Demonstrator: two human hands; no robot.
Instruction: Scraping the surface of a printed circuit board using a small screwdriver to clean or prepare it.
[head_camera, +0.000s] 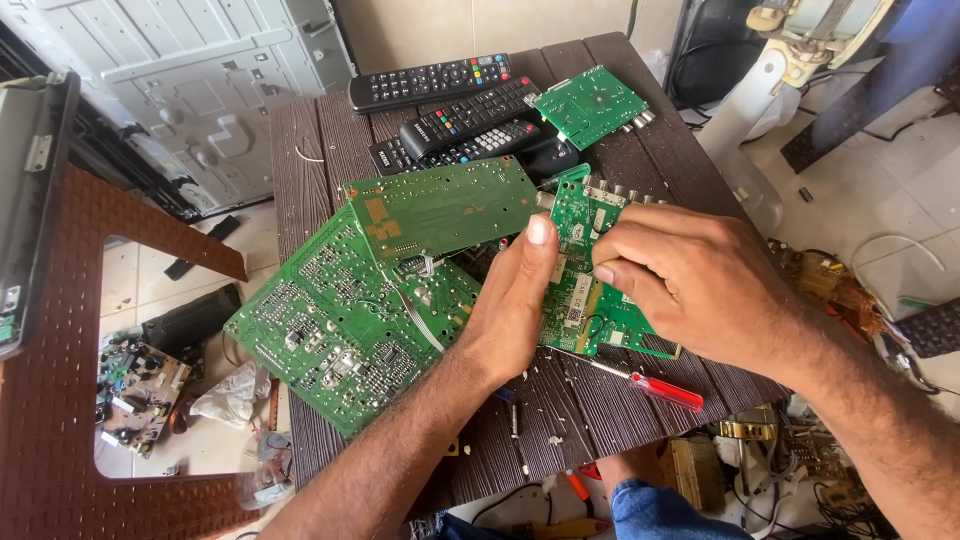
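My left hand (510, 310) grips the left edge of a small green circuit board (580, 225), thumb pressed on its top face. My right hand (690, 280) covers the board's right half, fingertips pinching at something near its middle that I cannot make out. The board is held just above the dark wooden table (300, 150). Under my left hand lie a large green circuit board (330, 330) and a second board (440, 205) stacked across it, with a flat grey ribbon cable between them.
Three black remote controls (470, 110) and another small green board (590, 105) lie at the table's far end. A red-handled screwdriver (665, 390) rests near the front edge. A brown plastic chair (60, 400) stands left; loose electronic parts litter the floor at right.
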